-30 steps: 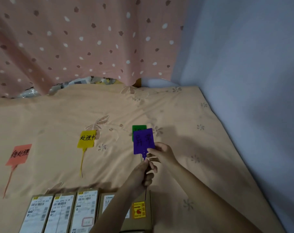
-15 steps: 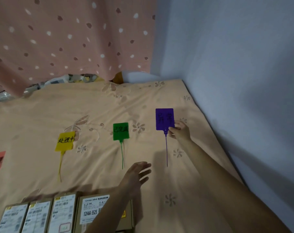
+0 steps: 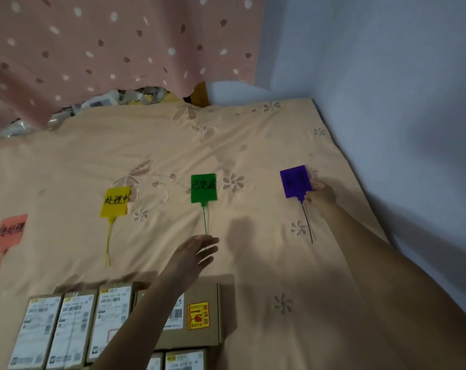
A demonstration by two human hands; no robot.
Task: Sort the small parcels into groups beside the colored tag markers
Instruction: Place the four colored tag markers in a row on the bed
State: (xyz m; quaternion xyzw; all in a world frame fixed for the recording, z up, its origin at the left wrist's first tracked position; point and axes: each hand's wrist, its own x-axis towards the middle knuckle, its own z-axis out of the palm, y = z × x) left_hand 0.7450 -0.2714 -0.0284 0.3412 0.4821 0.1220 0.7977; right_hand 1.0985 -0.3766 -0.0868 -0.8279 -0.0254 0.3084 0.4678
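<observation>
Four colored tag markers lie in a row on the orange bedsheet (image 3: 226, 134): an orange-red tag (image 3: 10, 232) at far left, a yellow tag (image 3: 115, 201), a green tag (image 3: 203, 188) and a purple tag (image 3: 296, 181) at right. My right hand (image 3: 321, 192) pinches the purple tag's lower right corner against the sheet. Below the green tag's tail, my left hand (image 3: 193, 256) hovers with fingers relaxed and holds nothing. Several cardboard parcels (image 3: 77, 327) with white labels lie along the near edge, partly hidden by my left forearm. A wider parcel (image 3: 200, 316) bears a yellow sticker.
A grey-blue wall (image 3: 400, 102) runs along the bed's right edge. A pink dotted curtain (image 3: 106, 49) hangs behind the bed, with crumpled bags (image 3: 114, 98) beneath it. Bare sheet stretches between the tags and the parcels.
My right hand carried the purple tag from in front of the green tag out to the right and laid it on the sheet. My left hand let go of its tail and drew back.
</observation>
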